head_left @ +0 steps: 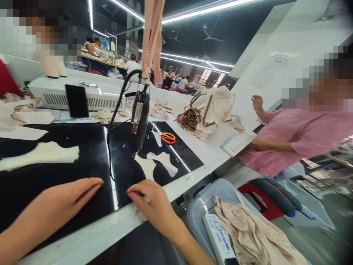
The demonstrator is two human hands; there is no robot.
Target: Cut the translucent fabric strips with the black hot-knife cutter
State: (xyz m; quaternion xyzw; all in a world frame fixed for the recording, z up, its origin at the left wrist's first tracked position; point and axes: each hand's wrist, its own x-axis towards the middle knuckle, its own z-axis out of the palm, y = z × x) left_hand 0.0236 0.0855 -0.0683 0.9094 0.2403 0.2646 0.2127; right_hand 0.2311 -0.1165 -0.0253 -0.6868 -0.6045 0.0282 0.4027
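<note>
My left hand [73, 195] hovers low over the black tabletop [91, 154], its thumb and fingers pressed together; whatever may be between them is hidden. Near the table's front edge, my right hand [154, 198] is closed in a pinch, with a small whitish bit showing at the fingers that I cannot make out. Just beyond it lie a cream shaped fabric piece [146, 165] and a white fabric piece [165, 162]. A black device with a metal plate and a cord [140, 121] stands between and beyond my hands. Scissors with red and yellow handles [167, 138] lie behind the pieces.
A stack of cream fabric pieces [41, 154] lies at left, with a dark phone [76, 101] behind it. Bundled garments [211, 110] sit at back right. A clear bin [197, 206] holds beige fabric and a box. A person in pink [303, 140] is at right.
</note>
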